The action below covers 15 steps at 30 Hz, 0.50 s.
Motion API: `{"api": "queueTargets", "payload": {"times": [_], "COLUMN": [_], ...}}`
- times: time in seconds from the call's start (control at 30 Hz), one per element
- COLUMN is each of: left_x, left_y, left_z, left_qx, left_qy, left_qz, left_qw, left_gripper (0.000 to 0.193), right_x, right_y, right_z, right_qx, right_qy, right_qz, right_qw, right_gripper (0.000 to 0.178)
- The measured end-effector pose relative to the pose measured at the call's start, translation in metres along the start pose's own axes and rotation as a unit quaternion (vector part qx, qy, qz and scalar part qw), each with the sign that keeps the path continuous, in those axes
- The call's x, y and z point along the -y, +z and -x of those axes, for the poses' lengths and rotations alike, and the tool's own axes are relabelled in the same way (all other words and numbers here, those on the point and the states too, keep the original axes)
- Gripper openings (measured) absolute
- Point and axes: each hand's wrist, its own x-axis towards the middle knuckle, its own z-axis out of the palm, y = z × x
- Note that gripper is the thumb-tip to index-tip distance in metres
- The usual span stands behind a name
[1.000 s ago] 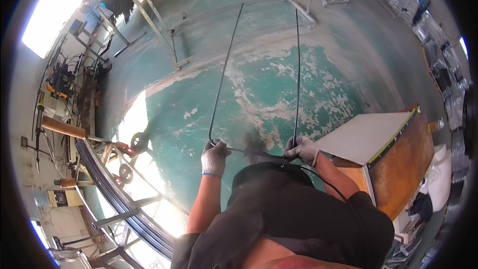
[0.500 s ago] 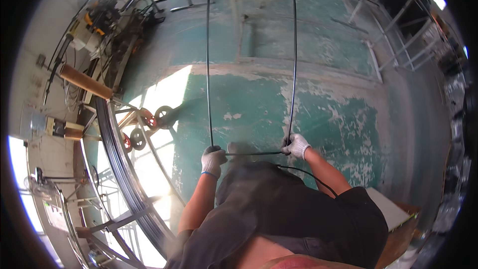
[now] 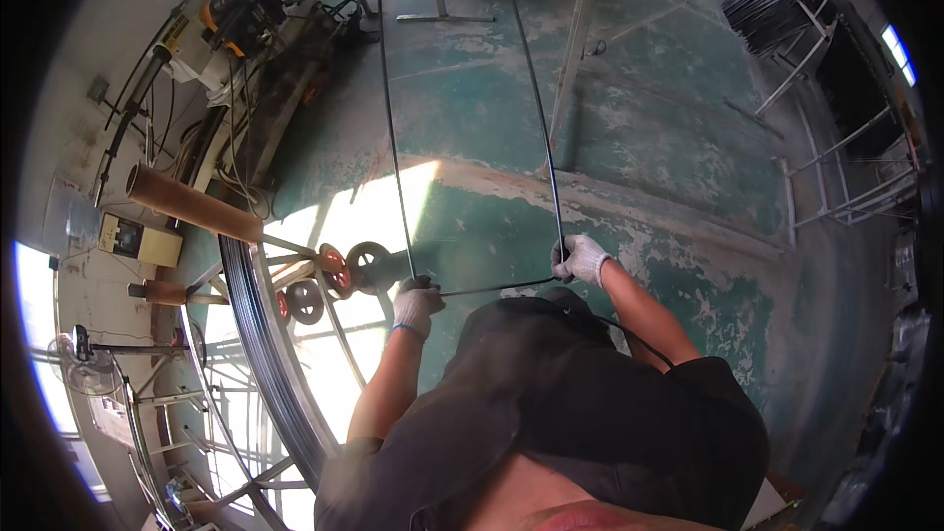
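Observation:
A long, thin black frame (image 3: 497,288) stretches away from my body, with a short crossbar nearest me and two long rods running off over the floor. My left hand (image 3: 417,305), in a white glove with dark fingers, is closed round its near left corner. At the near right corner, my right hand (image 3: 580,261), gloved the same way, grips the frame where rod and crossbar meet. The left rod (image 3: 391,128) and right rod (image 3: 538,108) are roughly parallel. Whether their far ends are joined does not show.
To the left, a metal rack (image 3: 285,374) carries a bundle of long black strips. Beside it are red and black wheels (image 3: 335,270) and a brown cardboard tube (image 3: 192,203). A machine (image 3: 236,15) stands far left. Metal stands (image 3: 846,187) line the right, and a pale post (image 3: 573,59) rises ahead.
My view has turned to the right, so the wheels and rack sit farther right in it. The rods now slant up to the left. Both hands keep their grip on the frame.

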Motion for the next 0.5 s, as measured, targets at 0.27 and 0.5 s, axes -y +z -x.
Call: {"api": "queueTargets", "payload": {"times": [0.27,0.5], "left_x": [-0.113,-0.234], "left_y": [0.018,0.052], "left_z": [-0.148,-0.315], "left_qx": [0.03,0.075], "left_qy": [0.101,0.382], "left_qz": [-0.116,-0.637], "left_qw": [0.988,0.666], "left_gripper": [0.039,0.022], "right_x": [0.083,0.199], "right_y": [-0.037,-0.113], "right_z": [-0.185,-0.353], "right_qx": [0.011,0.007], "right_qy": [0.021,0.027], "right_qz": [-0.028,-0.101], "right_qw": [0.999,0.995], "right_gripper": [0.02,0.022]}}
